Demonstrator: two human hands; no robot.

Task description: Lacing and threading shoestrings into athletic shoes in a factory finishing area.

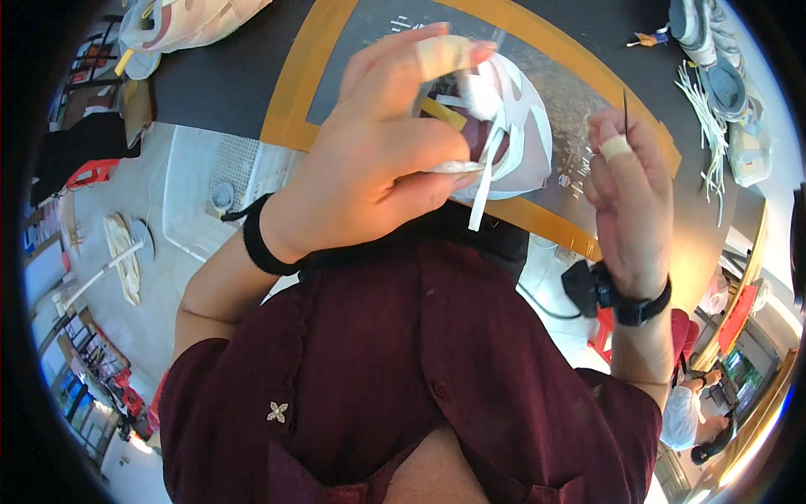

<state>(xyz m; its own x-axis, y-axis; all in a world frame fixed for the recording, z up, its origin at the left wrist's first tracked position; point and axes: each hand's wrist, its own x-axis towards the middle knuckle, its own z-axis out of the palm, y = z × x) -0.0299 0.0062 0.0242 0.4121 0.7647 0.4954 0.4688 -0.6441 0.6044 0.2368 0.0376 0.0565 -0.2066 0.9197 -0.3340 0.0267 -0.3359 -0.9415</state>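
Note:
A pale shoe with white overlays is over the work mat, in front of my chest. My left hand is closed on its near side, thumb and fingers wrapped round the opening, with tape on one finger. A white strip, seemingly a lace, hangs down from the shoe beside my thumb. To the right, apart from the shoe, my right hand is raised and closed round a thin dark pointed tool. The tool's tip points up; its handle is hidden in my fingers. That hand also has tape on one finger.
Under the shoe lies a dark mat edged with brown tape. White laces and grey shoes are at the table's right; more pale shoes stand far left. A white crate is left of me. Another person sits at lower right.

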